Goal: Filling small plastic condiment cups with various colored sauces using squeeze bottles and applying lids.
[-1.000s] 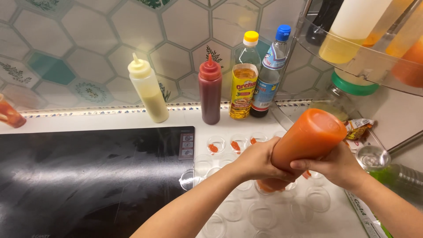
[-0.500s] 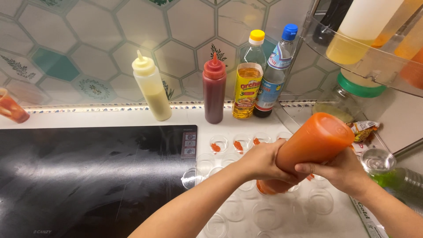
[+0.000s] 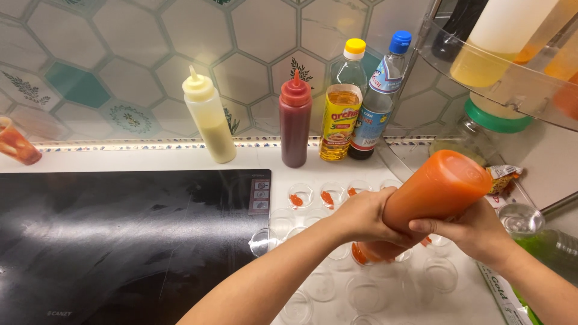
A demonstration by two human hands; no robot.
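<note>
Orange sauce bottle [image 3: 436, 189] is the big soft one that both hands hold, tipped over so its nozzle end points down at the little clear cups [image 3: 367, 295] on the white worktop [image 3: 150, 159]. It hangs low over those cups, right of the middle. The left hand [image 3: 361, 216] wraps its grip around the lower part of the bottle, fingers closed tight on it. The right hand [image 3: 475, 232] closes its grip on the bottle from the other side, a bit higher up.

Biggest of all is the black cooktop [image 3: 120, 241], flat in the worktop to the left of the cups. Behind everything is a wall of six-sided tiles [image 3: 253, 36]. At top right a clear shelf [image 3: 481, 66] carries more bottles.

Four bottles stand in a row by the wall: a pale yellow squeeze bottle [image 3: 208, 117], a dark red squeeze bottle [image 3: 295, 120], an oil bottle with a yellow cap [image 3: 341, 105] and a clear bottle with a blue cap [image 3: 379, 99]. The last two stand just beside each other.

Three small cups in the back row already have a dab of orange sauce [image 3: 295, 200] in them. A green bottle [image 3: 542, 241] lies at the right edge, near the right hand.
</note>
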